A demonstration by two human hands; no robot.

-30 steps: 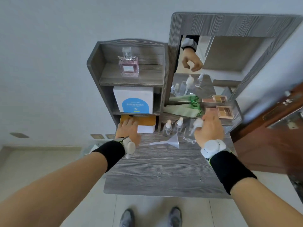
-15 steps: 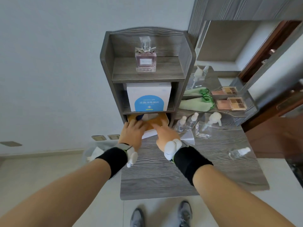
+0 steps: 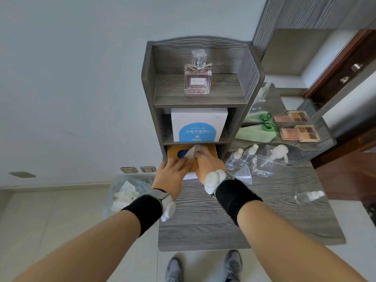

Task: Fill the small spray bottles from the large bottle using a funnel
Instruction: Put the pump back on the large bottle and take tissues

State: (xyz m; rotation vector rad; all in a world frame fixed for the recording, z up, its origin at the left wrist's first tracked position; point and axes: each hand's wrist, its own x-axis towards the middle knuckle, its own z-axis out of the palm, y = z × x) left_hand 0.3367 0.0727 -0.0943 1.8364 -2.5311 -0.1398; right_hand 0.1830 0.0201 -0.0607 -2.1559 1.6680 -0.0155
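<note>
Two small clear spray bottles (image 3: pixel 234 159) (image 3: pixel 248 154) stand upright by the shelf unit, with the large clear pump bottle (image 3: pixel 270 159) just to their right. A clear funnel (image 3: pixel 244 174) lies on the desk in front of them. A third small bottle (image 3: pixel 309 196) lies on its side near the desk's right edge. My left hand (image 3: pixel 173 174) rests flat on the orange tissue box (image 3: pixel 174 153) in the bottom shelf. My right hand (image 3: pixel 209 166) pinches a white tissue (image 3: pixel 192 153) sticking out of the box's opening.
The grey wooden desk (image 3: pixel 223 220) carries a shelf unit (image 3: pixel 199 98) with a perfume bottle (image 3: pixel 197 78) and a white box (image 3: pixel 199 127). A green pouch (image 3: pixel 254 134) and eyeshadow palettes (image 3: pixel 298 133) lie before the mirror. A bin with crumpled tissues (image 3: pixel 126 194) stands left of the desk.
My right hand left the large bottle, moved left to the tissue box and took hold of a tissue. My left hand stayed on the box. The view swung left.
</note>
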